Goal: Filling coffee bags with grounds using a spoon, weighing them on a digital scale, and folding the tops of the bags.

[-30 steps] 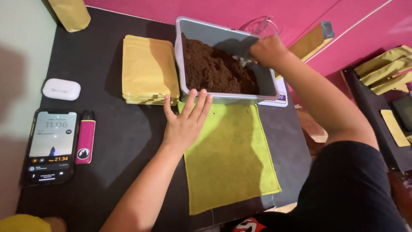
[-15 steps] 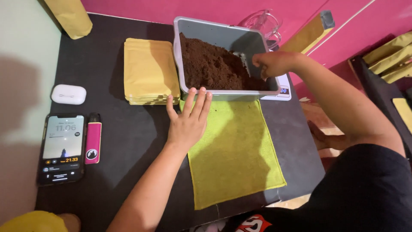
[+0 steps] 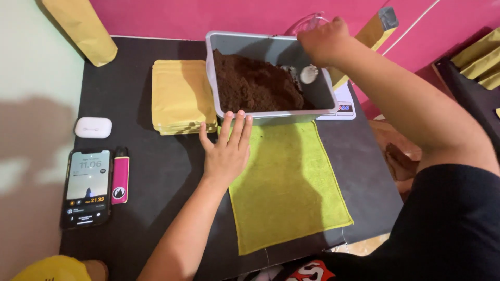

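Your right hand (image 3: 324,42) is closed on a metal scoop (image 3: 308,74) just below it inside the grey tub (image 3: 271,47) of brown powder (image 3: 252,86), your left hand (image 3: 226,151) flat and open against its near wall; a tilted scoop could spill powder on the green cloth (image 3: 289,187).

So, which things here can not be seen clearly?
- Head view: the spoon handle is hidden inside the right hand.
- The scale is mostly covered by the grey tub.
- The clear container behind the tub is mostly hidden.
- Left hand covers the green cloth corner.
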